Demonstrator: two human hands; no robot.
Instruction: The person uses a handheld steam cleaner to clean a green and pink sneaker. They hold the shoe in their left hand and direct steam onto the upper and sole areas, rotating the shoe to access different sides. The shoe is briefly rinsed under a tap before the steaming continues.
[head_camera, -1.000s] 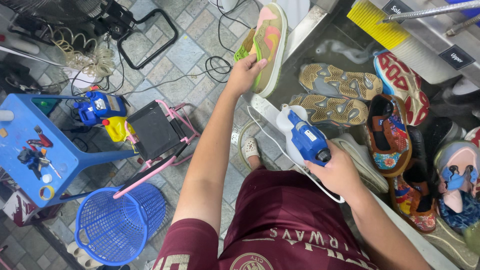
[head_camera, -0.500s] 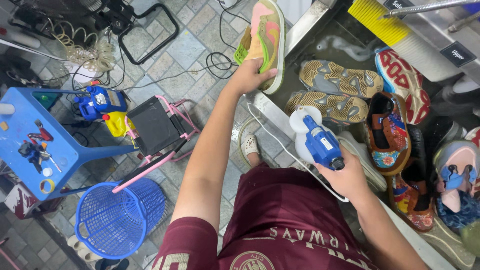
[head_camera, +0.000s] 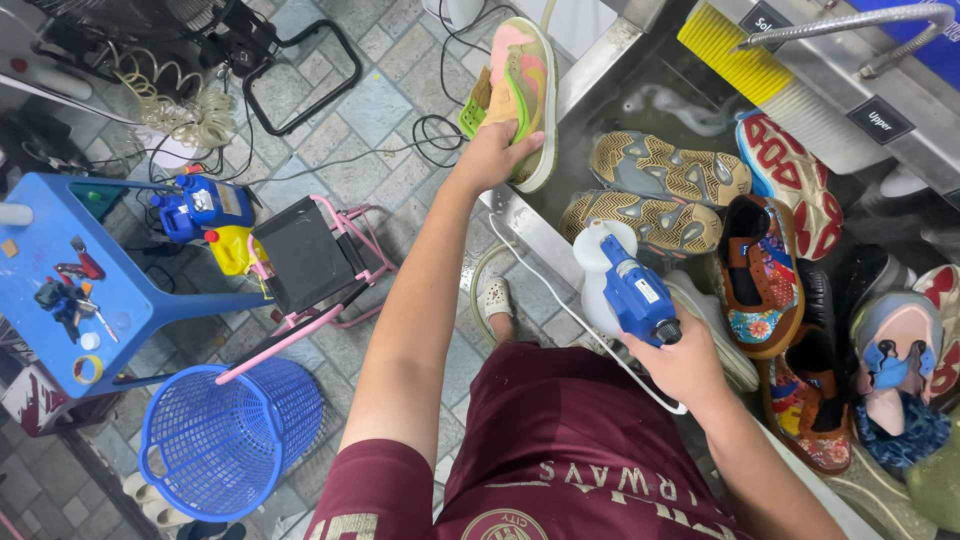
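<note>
The left hand (head_camera: 492, 152) grips a pink, tan and lime-green low sneaker with a pale sole (head_camera: 523, 95), fingers wrapped over its side and thumb under the sole edge; the shoe is held out at arm's length over the rim of the stainless steel sink trough (head_camera: 585, 62), turned on its side so the upper faces the person, probably so it can be worked on clear of the other pairs. The right hand (head_camera: 684, 365) closes around the handle of a blue electric sprayer with a white plastic tank (head_camera: 622, 283), its nozzle end pointing up towards the held shoe; a white cord (head_camera: 545, 283) trails from it over the trough edge. In the trough lie two grey and tan shoes, soles up (head_camera: 660, 190), a brown slip-on with a floral lining (head_camera: 757, 277) and a red and white sole (head_camera: 795, 175), soaking or waiting. On the tiled floor to the left stand a blue mesh plastic basket (head_camera: 215, 450), a pink-framed folding stool (head_camera: 310, 265) and a blue plastic table with keys and tape (head_camera: 70, 300).
</note>
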